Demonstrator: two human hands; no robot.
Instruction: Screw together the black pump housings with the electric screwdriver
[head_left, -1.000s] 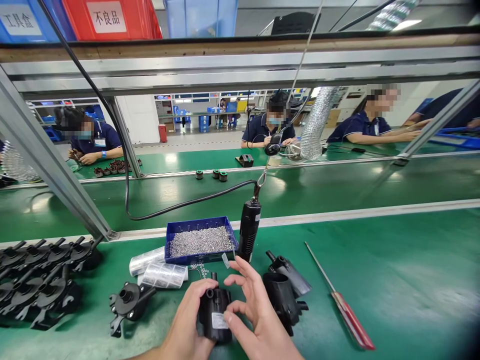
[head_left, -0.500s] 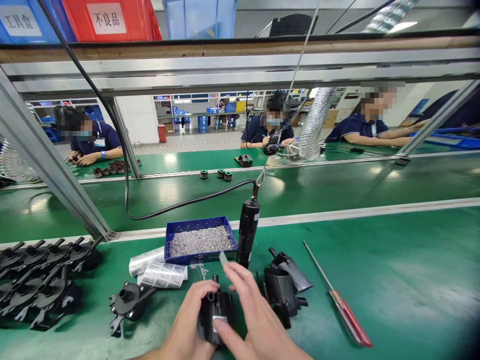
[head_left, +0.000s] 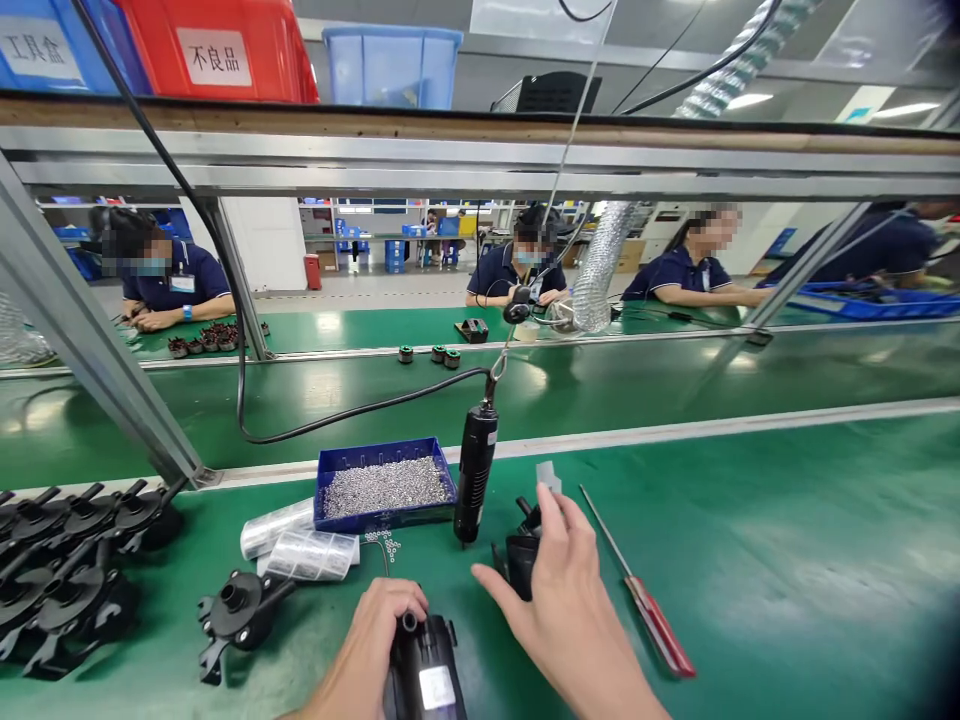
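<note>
My left hand (head_left: pixel 373 640) is closed around a black plastic pump (head_left: pixel 424 655) at the bottom of the view. A white label (head_left: pixel 437 687) lies on the pump's side, and a round port shows by my fingertips. To the right, my right hand (head_left: pixel 566 590) is raised with its thumb spread away. A small translucent piece of film (head_left: pixel 549 476) sits at its index and middle fingertips, apparently held between them. Behind that hand, partly hidden, are black plastic parts (head_left: pixel 521 560) on the green bench.
An electric screwdriver (head_left: pixel 475 470) hangs beside a blue tray (head_left: pixel 386 520) of small metal pieces. Label rolls (head_left: pixel 315 555) and a single pump (head_left: pixel 238 607) lie left, with several pumps (head_left: pixel 82 580) beyond. A red-handled screwdriver (head_left: pixel 660 625) lies right. Co-workers (head_left: pixel 517 265) sit opposite.
My right hand has left the pump and moved right, over the black parts, with the film at its fingertips. The pump, still in my left hand, is lower, its label uncovered. The view has shifted slightly.
</note>
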